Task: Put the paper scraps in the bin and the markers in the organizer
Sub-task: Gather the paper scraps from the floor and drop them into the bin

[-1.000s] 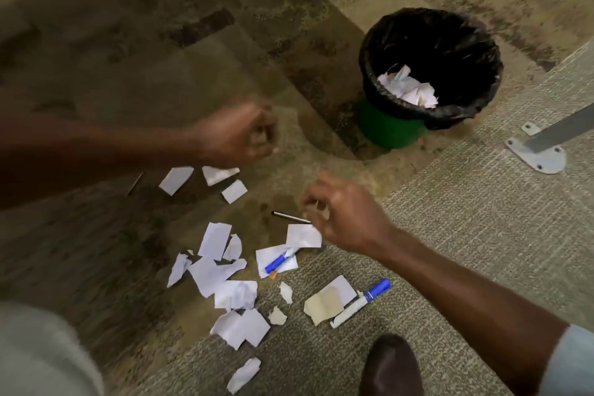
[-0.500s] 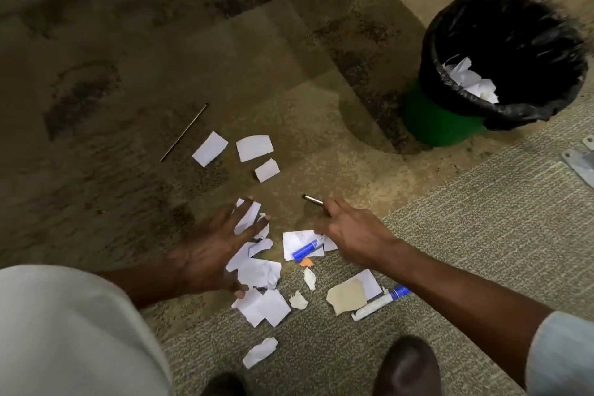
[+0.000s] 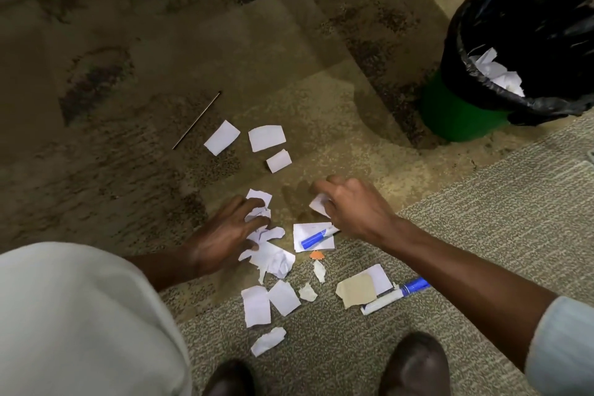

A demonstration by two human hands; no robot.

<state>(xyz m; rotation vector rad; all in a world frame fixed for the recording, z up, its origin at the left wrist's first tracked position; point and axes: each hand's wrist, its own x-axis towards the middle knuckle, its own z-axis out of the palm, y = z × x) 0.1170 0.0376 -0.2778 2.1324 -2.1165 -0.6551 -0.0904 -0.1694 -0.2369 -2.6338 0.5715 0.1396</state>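
White paper scraps (image 3: pixel 271 259) lie scattered on the carpet in front of me. My left hand (image 3: pixel 225 235) presses down on a crumpled bunch of them, fingers curled around the paper. My right hand (image 3: pixel 350 206) is closed on one white scrap (image 3: pixel 319 204). A blue-capped marker (image 3: pixel 316 237) lies on a sheet just below my right hand. A second white marker with a blue cap (image 3: pixel 393 296) lies under my right forearm, beside a tan scrap (image 3: pixel 356 292). The green bin with a black liner (image 3: pixel 463 106) stands at the upper right and holds paper.
Three separate scraps (image 3: pixel 266 137) lie farther out, next to a thin dark stick (image 3: pixel 196 119). My two dark shoes (image 3: pixel 414 363) are at the bottom edge. My light-clothed knee (image 3: pixel 80 315) fills the lower left. No organizer is in view.
My left hand dropped from mid-air onto the scrap pile and bunched the paper. My right hand moved over the thin pen and closed on a scrap. The view shifted left.
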